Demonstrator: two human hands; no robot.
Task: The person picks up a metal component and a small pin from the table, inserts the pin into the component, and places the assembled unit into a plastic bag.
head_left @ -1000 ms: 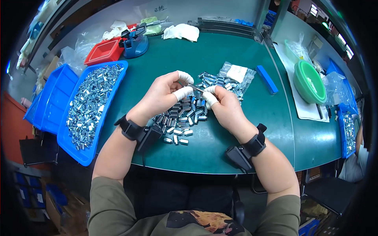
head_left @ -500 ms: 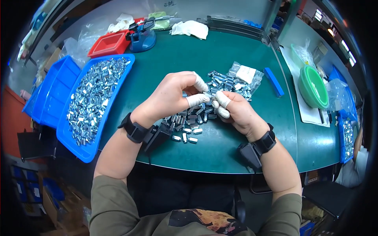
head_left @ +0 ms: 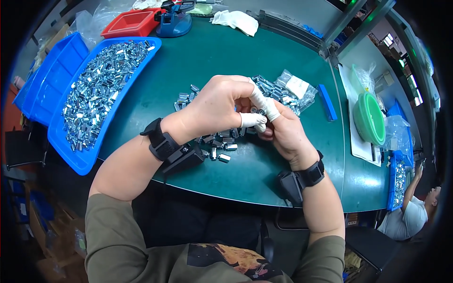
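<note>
Above the bench, my left hand (head_left: 214, 106) and my right hand (head_left: 289, 134) meet, white finger covers on their thumbs and some fingers. Pinched between them are small, shiny long hex nuts (head_left: 261, 112), a couple of their round bores facing up. The fingers hide how many there are and how the grip is shared. Under and around my hands lies a loose pile of the same metal nuts (head_left: 224, 139). Beyond them, another heap of nuts (head_left: 271, 89) sits beside a clear plastic bag with a white label (head_left: 297, 88).
A blue tray (head_left: 134, 78) full of nuts stands at left, beside an empty blue bin (head_left: 56, 78). Farther back are a red tray (head_left: 132, 24), a blue-based device (head_left: 173, 26) and a white cloth (head_left: 236, 21). At right lie a blue bar (head_left: 326, 102), green basins (head_left: 369, 118) and another person (head_left: 408, 217).
The view has shifted and tilted. My hands have drawn closer together, and the nuts between them now show their bored ends. A person at far right has come more into sight.
</note>
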